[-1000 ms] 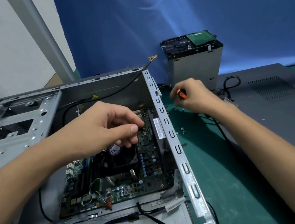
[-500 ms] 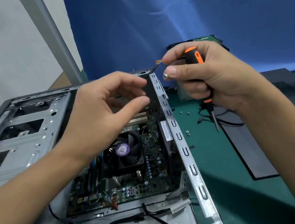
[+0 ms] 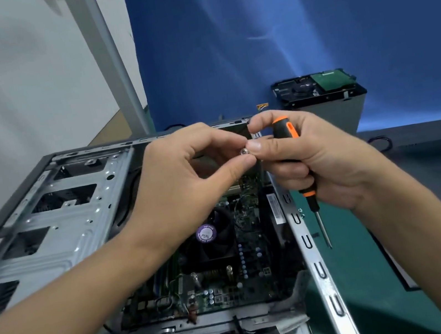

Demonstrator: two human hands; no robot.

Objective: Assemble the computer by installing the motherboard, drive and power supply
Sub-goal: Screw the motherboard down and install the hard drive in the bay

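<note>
Grips the orange-and-black screwdriver [image 3: 292, 140] in the right hand [image 3: 311, 160], shaft pointing down over the green bench [image 3: 362, 274], while pinching a small silver screw [image 3: 243, 151] at the thumb tip. Curves thumb and forefinger of the left hand [image 3: 186, 178] around that same screw; cannot tell whether actually touching. Hovers both above the open case [image 3: 56, 223], with the motherboard [image 3: 252, 266] lying flat inside. Shows the hard drive [image 3: 314, 87] atop a grey metal box [image 3: 336, 115] at the back, well apart.
</note>
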